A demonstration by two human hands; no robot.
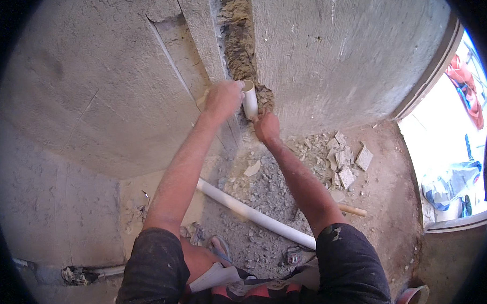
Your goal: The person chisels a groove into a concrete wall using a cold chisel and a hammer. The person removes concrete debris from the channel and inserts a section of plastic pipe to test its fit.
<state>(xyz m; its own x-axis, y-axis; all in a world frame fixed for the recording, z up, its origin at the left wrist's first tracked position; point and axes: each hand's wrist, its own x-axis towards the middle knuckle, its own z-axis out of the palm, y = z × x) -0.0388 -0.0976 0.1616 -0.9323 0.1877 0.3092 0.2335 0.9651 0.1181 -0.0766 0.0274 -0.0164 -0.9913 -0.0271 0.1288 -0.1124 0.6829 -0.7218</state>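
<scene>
A short white plastic pipe (pixel 249 102) stands nearly upright, its open end facing up, at the bottom of a rough channel (pixel 240 42) cut into the plastered wall. My left hand (pixel 224 100) is closed at the pipe's upper rim, on its left side. Lower down, my right hand (pixel 267 127) grips the pipe near its bottom end with curled fingers. The pipe's lower end is partly hidden behind that hand. Broken masonry shows just behind the pipe, on its right.
A long white pipe (pixel 257 214) lies across rubble below my arms. Tile shards (pixel 346 161) are heaped to the right, near a wooden handle (pixel 353 210). At right is a bright doorway with a plastic bag (pixel 450 185). A bucket (pixel 412 301) stands lower right.
</scene>
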